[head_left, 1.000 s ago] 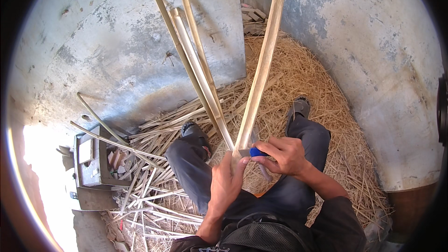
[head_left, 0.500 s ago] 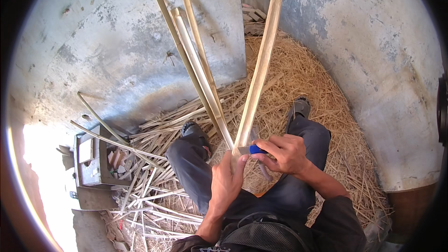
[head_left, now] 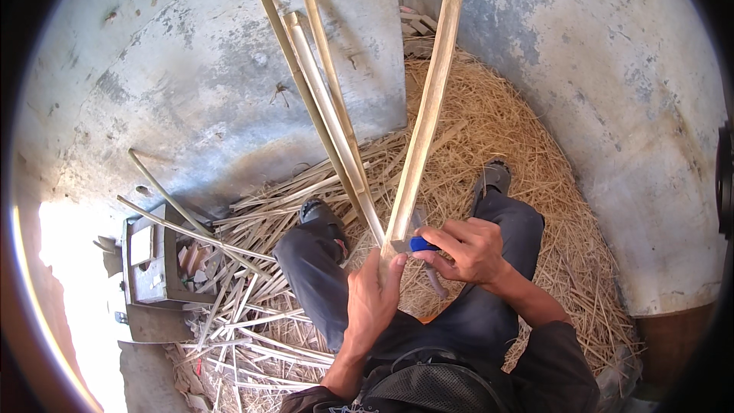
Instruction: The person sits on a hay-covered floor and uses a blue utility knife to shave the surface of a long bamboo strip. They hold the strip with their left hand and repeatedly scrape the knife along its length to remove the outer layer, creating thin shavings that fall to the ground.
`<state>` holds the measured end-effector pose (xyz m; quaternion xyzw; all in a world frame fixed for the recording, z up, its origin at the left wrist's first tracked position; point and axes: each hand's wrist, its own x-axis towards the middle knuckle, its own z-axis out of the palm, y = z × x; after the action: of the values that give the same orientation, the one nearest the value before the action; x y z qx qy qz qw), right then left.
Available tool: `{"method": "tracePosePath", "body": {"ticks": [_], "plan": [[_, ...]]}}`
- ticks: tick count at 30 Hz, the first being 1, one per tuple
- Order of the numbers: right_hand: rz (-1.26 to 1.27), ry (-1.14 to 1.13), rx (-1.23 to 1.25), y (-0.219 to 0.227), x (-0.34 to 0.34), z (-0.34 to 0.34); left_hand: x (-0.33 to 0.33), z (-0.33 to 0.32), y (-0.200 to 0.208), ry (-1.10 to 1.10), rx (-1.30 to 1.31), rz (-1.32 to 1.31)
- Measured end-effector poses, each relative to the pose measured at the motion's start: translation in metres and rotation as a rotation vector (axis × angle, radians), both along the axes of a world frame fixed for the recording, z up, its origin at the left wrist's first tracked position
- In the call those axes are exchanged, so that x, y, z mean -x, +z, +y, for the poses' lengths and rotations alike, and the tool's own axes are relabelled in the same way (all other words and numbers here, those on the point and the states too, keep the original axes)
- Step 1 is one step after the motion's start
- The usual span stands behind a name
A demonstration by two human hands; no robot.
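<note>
A long split bamboo strip [head_left: 427, 107] slants up and away from me, its pale hollow side showing. My left hand [head_left: 371, 292] is closed around its near end, thumb lying along the edge. In my right hand [head_left: 474, 251] is a knife [head_left: 422, 244] with a blue handle, gripped between bent fingers and thumb. Its short blade lies across the strip just beyond my left thumb; the exact contact at the edge is too small to make out. Left of this strip, several more bamboo strips [head_left: 320, 92] stand tilted toward the wall, their lower ends near my left hand.
Straw-like bamboo shavings [head_left: 497, 115] cover the floor around my legs. Thin split sticks [head_left: 256, 218] are heaped on the left, beside a wooden box [head_left: 147, 279] with scraps in it. Weathered grey walls [head_left: 199, 69] close in ahead and on the right [head_left: 619, 145].
</note>
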<state>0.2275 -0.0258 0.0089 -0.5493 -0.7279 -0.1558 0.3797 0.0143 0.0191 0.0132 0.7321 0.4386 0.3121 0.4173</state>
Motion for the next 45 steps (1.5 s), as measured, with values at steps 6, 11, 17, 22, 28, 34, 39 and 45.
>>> {"method": "tracePosePath", "body": {"ticks": [6,11,17,22,28,34,39,45], "plan": [[0.04,-0.046,0.014,0.004,-0.01,0.004,0.003,-0.004,0.001,0.019,0.025,-0.01],[0.04,-0.055,0.022,0.013,-0.011,0.006,0.011,-0.005,0.004,-0.01,0.07,0.062],[0.056,-0.053,0.01,0.014,-0.012,0.01,0.009,-0.004,-0.003,-0.01,0.006,0.027],[0.056,-0.047,0.018,0.012,-0.009,0.009,0.016,-0.006,-0.014,0.0,0.017,0.062],[0.033,-0.059,0.023,0.013,-0.006,0.008,0.016,-0.007,-0.007,-0.01,0.051,0.005],[0.056,-0.089,-0.009,0.008,-0.014,0.013,0.017,-0.006,-0.01,-0.023,0.059,0.039],[0.058,-0.108,-0.007,0.008,-0.014,0.013,0.018,-0.009,-0.017,0.01,-0.006,0.05],[0.055,-0.112,-0.009,0.007,-0.012,0.012,0.019,-0.005,-0.016,-0.037,0.072,0.002]]}}
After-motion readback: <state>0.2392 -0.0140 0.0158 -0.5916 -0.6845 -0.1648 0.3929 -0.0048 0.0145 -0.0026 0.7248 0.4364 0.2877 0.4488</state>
